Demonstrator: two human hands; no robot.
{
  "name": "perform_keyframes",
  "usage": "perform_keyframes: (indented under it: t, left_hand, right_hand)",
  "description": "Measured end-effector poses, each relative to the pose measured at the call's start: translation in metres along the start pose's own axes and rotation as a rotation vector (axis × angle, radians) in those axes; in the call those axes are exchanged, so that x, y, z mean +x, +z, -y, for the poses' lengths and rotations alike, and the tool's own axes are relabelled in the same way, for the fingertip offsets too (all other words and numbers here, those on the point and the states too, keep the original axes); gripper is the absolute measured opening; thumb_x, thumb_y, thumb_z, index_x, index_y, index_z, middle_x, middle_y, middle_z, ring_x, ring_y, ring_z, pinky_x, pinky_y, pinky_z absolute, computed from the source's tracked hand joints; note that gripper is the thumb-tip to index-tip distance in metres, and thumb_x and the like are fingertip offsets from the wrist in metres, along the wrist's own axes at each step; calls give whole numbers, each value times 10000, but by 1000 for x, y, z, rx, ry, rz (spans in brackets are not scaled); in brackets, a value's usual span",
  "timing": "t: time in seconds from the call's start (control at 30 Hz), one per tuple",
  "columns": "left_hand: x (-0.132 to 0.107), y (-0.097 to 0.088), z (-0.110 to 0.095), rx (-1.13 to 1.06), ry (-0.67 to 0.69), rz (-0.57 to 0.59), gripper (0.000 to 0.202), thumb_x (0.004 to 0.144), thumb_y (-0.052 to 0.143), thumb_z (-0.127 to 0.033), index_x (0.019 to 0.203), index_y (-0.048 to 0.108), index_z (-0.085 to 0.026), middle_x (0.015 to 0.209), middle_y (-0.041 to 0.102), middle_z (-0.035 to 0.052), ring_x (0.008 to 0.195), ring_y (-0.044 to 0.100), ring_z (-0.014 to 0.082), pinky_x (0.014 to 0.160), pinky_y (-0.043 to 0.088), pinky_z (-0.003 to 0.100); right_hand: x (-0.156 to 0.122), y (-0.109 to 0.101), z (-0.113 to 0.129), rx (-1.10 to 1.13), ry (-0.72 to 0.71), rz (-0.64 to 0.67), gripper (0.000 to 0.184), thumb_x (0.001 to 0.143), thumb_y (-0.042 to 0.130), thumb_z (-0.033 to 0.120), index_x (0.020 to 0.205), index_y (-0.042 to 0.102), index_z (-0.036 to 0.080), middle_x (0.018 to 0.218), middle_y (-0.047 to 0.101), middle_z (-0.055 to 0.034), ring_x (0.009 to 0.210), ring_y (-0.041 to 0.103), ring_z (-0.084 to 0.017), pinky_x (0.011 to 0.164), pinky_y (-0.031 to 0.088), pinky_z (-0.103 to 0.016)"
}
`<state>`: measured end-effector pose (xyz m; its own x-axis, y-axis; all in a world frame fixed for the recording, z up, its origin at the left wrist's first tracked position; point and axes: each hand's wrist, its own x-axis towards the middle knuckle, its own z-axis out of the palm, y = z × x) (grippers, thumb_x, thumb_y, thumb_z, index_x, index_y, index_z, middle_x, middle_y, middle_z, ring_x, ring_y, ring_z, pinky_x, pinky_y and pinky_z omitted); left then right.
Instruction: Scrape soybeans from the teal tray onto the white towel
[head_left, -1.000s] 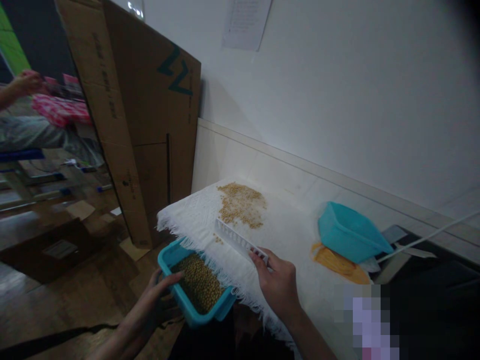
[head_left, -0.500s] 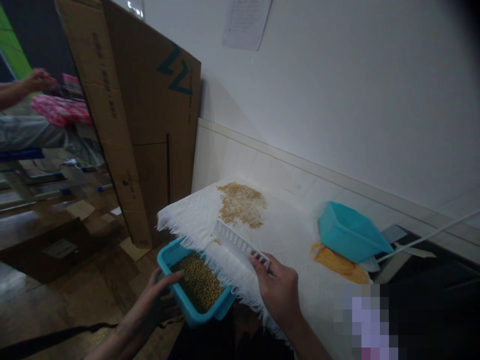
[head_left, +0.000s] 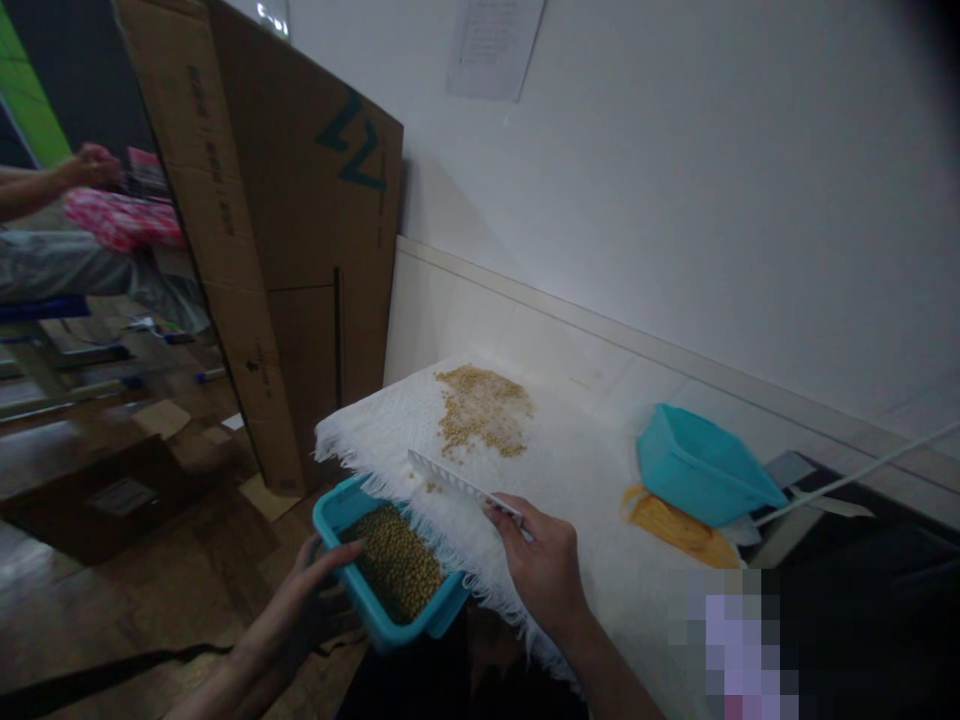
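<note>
My left hand point(head_left: 315, 580) grips the left rim of a blue plastic basket point(head_left: 365, 600), its thumb over the edge. Many yellowish beans point(head_left: 401, 560) fill the basket's bottom, just below the table's fringed cloth edge. In my right hand point(head_left: 544, 560) is a white slotted plastic strip point(head_left: 457, 478), tilted over the white cloth point(head_left: 390, 430). A few loose beans lie close to the strip. Farther back on the cloth spreads a patch of scattered beans point(head_left: 484, 405).
A second blue basket point(head_left: 697, 465) stands at the right of the table beside an orange-yellow bag point(head_left: 679, 525). A tall cardboard box point(head_left: 300, 220) rises at the left, against the white wall point(head_left: 675, 180). Beyond it, another person's hand point(head_left: 97, 165) shows over pink cloth.
My right hand has drawn the strip a little left and toward the basket, turning it more edge-on. My left hand and the basket stay nearly in place.
</note>
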<state>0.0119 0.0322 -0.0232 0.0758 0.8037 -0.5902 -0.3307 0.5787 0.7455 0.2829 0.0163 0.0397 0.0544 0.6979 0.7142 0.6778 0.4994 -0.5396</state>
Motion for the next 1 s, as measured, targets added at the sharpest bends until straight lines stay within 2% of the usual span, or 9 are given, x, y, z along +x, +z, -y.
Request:
perform_keyframes:
  t: [0.2, 0.43, 0.7, 0.83, 0.9, 1.0]
  left_hand:
    - [0, -2, -2, 10, 12, -6, 667, 874, 845, -414, 1449, 519, -335, 1052, 750, 69, 797, 806, 282, 789, 686, 472]
    - [4, -4, -1, -5, -8, -9, 799, 833, 887, -465, 1511, 483, -348, 1101, 745, 83, 827, 806, 289, 818, 678, 480]
    - [3, -5, -2, 0, -20, 4, 760, 865, 864, -450, 1510, 474, -351, 1155, 742, 95, 904, 826, 328, 860, 678, 507]
    - [0, -4, -3, 19, -14, 24, 705, 894, 829, -459, 1492, 477, -335, 1071, 731, 74, 860, 814, 312, 834, 674, 483]
    - [-2, -3, -4, 13, -14, 26, 690, 893, 829, -444, 1482, 483, -345, 1079, 731, 68, 865, 812, 305, 836, 670, 473]
    - [-3, -2, -4, 10, -13, 22, 683, 870, 846, -455, 1449, 500, -343, 1096, 728, 64, 870, 803, 295, 838, 663, 464]
  right_hand:
    - [5, 5, -2, 42, 4, 4, 202, 1031, 694, 233, 991, 890, 206, 855, 890, -45, 705, 867, -211, 697, 688, -224]
    - [-5, 5, 4, 62, 61, 48, 215, 1025, 687, 214, 1008, 901, 224, 898, 896, -38, 764, 880, -221, 748, 706, -249]
    - [-8, -1, 18, 98, 38, 82, 225, 1037, 680, 219, 1011, 904, 207, 898, 896, -47, 757, 879, -209, 764, 701, -228]
    - [-12, -3, 27, 126, 41, 99, 228, 1041, 683, 243, 995, 902, 201, 866, 891, -41, 727, 871, -199, 726, 685, -202]
    - [-14, -5, 26, 110, 82, 82, 234, 1042, 689, 284, 978, 900, 205, 850, 888, -42, 705, 864, -200, 683, 673, -199]
    - [-15, -8, 12, 6, 185, -32, 275, 1042, 694, 375, 984, 896, 198, 863, 889, -65, 712, 859, -220, 678, 666, -225]
